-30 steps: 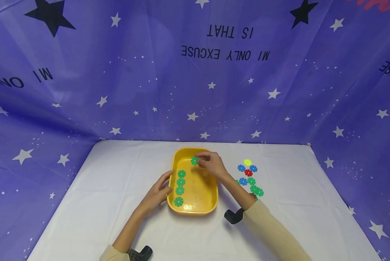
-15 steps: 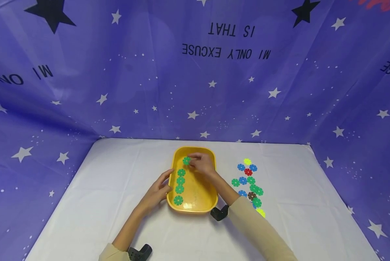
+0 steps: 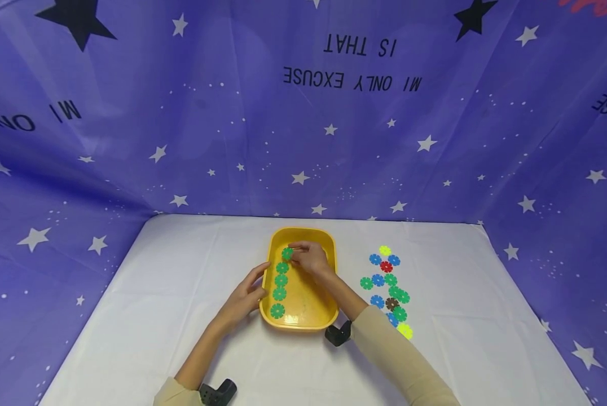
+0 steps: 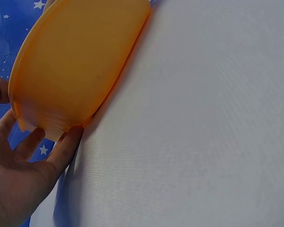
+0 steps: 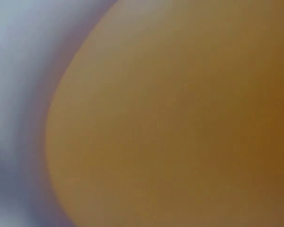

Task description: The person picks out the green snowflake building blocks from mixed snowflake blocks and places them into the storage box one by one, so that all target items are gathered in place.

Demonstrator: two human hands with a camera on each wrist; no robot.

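Observation:
A yellow plastic tray [image 3: 303,304] sits on the white table, with a column of green notched plastic snowflake discs [image 3: 280,294] along its left side. At the top of that column, my right hand [image 3: 311,258] pinches another green snowflake disc [image 3: 287,254] by its right edge, just above the upper disc of the column. My left hand [image 3: 245,293] rests against the tray's left outer wall; in the left wrist view its fingertips [image 4: 68,142] touch the yellow wall [image 4: 75,66] from outside. The right wrist view shows only the blurred yellow tray [image 5: 170,123].
Right of the tray lie several loose snowflake discs: green [image 3: 366,283], blue [image 3: 378,280], red [image 3: 386,267], brown [image 3: 392,303] and yellow [image 3: 405,331]. A purple star-printed curtain [image 3: 263,141] surrounds the white-covered table [image 3: 466,316]. Black wrist devices [image 3: 338,334] sit at the wrists.
My right hand has moved left inside the tray, bringing the pinched green disc over the column's top end. The left hand stays against the tray's wall.

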